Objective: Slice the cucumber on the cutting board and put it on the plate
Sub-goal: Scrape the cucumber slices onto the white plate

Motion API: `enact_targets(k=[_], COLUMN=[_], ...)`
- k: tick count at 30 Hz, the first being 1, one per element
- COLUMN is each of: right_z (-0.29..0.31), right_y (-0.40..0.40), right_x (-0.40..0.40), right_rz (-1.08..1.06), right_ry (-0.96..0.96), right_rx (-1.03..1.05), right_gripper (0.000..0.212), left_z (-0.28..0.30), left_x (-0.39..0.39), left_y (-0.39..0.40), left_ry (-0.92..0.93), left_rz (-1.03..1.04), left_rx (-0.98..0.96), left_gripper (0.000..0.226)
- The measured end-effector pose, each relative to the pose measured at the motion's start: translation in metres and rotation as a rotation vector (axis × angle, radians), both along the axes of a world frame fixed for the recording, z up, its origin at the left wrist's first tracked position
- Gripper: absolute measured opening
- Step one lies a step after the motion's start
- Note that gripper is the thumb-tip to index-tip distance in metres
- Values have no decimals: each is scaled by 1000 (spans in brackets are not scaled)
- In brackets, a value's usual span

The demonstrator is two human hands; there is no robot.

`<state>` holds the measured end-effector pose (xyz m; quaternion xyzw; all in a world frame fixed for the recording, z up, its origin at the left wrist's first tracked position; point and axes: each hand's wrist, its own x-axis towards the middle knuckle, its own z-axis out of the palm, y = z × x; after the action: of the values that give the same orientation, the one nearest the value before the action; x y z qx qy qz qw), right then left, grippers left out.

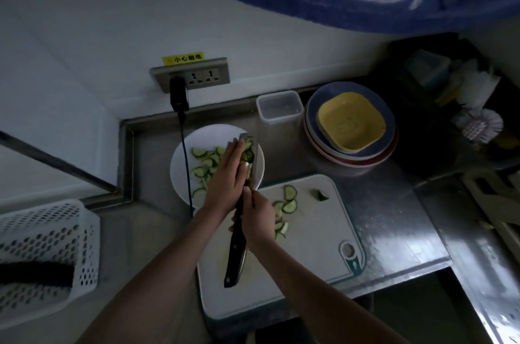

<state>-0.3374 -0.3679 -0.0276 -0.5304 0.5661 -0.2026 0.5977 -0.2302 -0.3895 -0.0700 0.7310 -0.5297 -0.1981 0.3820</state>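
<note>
The right hand (257, 220) grips the knife (239, 220) over the plate (180, 172); the left hand (228, 177), fingers straight, pushes cucumber slices (205, 163) off the blade. Fingers sliding along the edge risk a cut; slices could spill onto the bench (394, 203). More slices (288, 203) wait on the cutting board (309, 245).

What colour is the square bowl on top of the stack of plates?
Yellow. The square bowl shows clearly in the head view, on the stacked plates.
</note>
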Motion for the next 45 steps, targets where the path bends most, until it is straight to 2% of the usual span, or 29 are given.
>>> enact_targets(k=[3,9,13,16,20,24,30,32,35,37,41,45], right_z=[-9,-18,-19,-19,-15,-12,-12,-13,-10,-9,-9,-9], right_y=[-7,-17,-26,-33,-33,-31,-32,-34,-37,-40,-44,-41], right_x=[10,1,-6,-6,-9,-16,-23,-24,-24,-23,-21,-20], right_rz=[60,83,103,92,76,102,106,100,80,54,71,37], right_ry=[38,113,144,134,105,108,112,114,103,98,225,117], right_rx=[-25,46,4,10,47,48,62,51,51,65,-19,69], right_gripper=[33,36,37,38,39,40,34,35,39,39,35,36], left_z=[-9,-24,-13,-8,-18,-24,-24,-17,-7,-6,-13,-13], left_x=[16,36,28,2,-10,3,19,17,-1,-16,-22,-5], left_y=[-3,-4,-1,5,5,7,4,8,26,40,55,48], left_ry=[-43,-312,-395,-393,-328,-393,-445,-438,-419,-430,-476,-547], left_rz=[59,136,94,-24,71,73,199,223,91,-58,-168,-101], left_rx=[59,204,137,96,197,242,322,219,-25,-108,-45,72], left_gripper=[52,41,48,53,64,72,56,49,43,40,44,43])
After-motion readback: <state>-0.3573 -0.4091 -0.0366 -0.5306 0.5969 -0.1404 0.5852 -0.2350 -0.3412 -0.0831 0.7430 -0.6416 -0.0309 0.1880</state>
